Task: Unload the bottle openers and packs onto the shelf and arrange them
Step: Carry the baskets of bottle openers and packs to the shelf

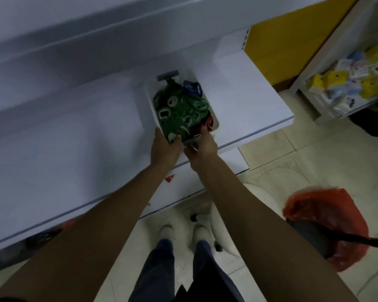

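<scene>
- A white shelf (pixel 74 138) carried a pale plastic basket (pixel 149 100), which stood towards the shelf's right end with its near end just at the front edge.
- The basket lay at a slant to that edge, its far end pointing to the back of the shelf.
- Green bottle openers (pixel 179 107) were heaped in the basket and filled most of it, rising to about its rim.
- A blue pack (pixel 191 87) sat in the basket's far right corner, beside the green heap.
- Something red (pixel 207 122) showed in the near right corner under the green pieces; what it was could not be told.
- A grey handle (pixel 168 75) crossed the basket's far end.
- The left hand (pixel 165 147) gripped the basket's near left corner, fingers curled round the wall and the thumb lying over the rim against the green openers.
- The right hand (pixel 204 147) gripped the basket's near end, fingers curled round the rim at the right; the two hands were just beside each other.
- On the tiled floor, to the right of the person, stood a bin lined with a red bag (pixel 327 216).
- Beyond the shelf's right end, another rack held small yellow, blue and white packets (pixel 347 79).
</scene>
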`<state>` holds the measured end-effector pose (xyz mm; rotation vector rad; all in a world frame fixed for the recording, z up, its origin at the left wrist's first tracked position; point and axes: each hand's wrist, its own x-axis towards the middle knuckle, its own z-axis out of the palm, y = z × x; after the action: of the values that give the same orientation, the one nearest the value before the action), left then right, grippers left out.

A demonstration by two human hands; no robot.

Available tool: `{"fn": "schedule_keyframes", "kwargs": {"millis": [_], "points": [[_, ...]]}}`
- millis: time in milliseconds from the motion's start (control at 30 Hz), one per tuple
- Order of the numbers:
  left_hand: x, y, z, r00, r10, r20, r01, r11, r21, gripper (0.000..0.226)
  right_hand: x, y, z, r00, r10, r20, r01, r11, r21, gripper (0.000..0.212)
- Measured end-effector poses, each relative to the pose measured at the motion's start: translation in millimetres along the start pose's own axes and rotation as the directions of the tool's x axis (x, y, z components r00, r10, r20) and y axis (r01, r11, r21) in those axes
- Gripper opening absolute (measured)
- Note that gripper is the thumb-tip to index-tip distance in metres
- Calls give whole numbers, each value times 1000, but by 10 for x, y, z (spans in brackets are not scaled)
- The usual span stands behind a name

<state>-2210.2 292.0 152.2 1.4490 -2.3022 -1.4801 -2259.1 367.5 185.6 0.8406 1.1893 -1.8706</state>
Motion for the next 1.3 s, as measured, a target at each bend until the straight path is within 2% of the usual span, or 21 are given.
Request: {"fn": "schedule_keyframes", "kwargs": {"millis": [100, 233, 333, 400, 500, 533, 600, 700, 767, 833, 900, 967, 1033, 1167, 1300], "points": [[5, 43, -34, 996, 92, 12, -93, 995, 45, 66, 73, -115, 6, 977, 47, 206, -37, 998, -54, 67], [66, 46, -230, 974, 203, 97, -219, 954, 205, 61, 152, -192, -50, 955, 85, 284, -19, 973, -230, 81], [-65, -1, -414, 949, 277, 150, -312, 899, 309, 65, 152, -144, -108, 973, 34, 229, 55, 926, -373, 82], [-205, -86, -557, 938, 288, 193, -346, 803, 486, 73, 100, -67, -139, 987, -23, 157, 91, 892, -442, 78], [-423, -228, -837, 918, 297, 264, -396, 631, 667, 77, -20, 108, -128, 992, -90, 90, 124, 831, -542, 49], [-502, -286, -949, 912, 306, 274, -407, 591, 697, 78, -64, 203, -100, 990, -102, 93, 137, 795, -591, 42], [-688, -439, -1210, 909, 320, 267, -405, 524, 749, 77, -172, 473, -9, 985, -103, 138, 171, 641, -748, 47], [-1023, -821, -1660, 939, 286, 192, -312, 469, 826, 76, -399, 1064, 196, 925, -114, 363, 380, 238, -894, 70], [-1279, -1171, -1999, 969, 229, 94, -197, 485, 852, 75, -651, 1538, 371, 830, -37, 556, 556, -12, -831, 78], [-1581, -1562, -2345, 990, 140, -8, -68, 528, 847, 75, -938, 2035, 531, 723, 68, 688, 684, -219, -696, 83], [-1944, -1978, -2702, 994, 54, -93, 46, 562, 826, 77, -1236, 2546, 644, 644, 169, 746, 744, -368, -558, 85], [-2372, -2429, -3068, 985, -4, -171, 140, 589, 796, 79, -1551, 3084, 705, 583, 252, 772, 775, -459, -435, 85], [-2856, -2895, -3424, 972, -56, -227, 213, 609, 764, 80, -1900, 3652, 749, 510, 329, 795, 804, -510, -305, 83], [-3846, -3871, -4145, 919, -170, -356, 387, 569, 725, 82, -2708, 4874, 856, 336, 498, 799, 846, -532, -25, 87], [-4932, -4672, -4965, 769, -277, -576, 625, 512, 589, 81, -3673, 6130, 982, 98, 682, 725, 868, -415, 273, 88]]}}
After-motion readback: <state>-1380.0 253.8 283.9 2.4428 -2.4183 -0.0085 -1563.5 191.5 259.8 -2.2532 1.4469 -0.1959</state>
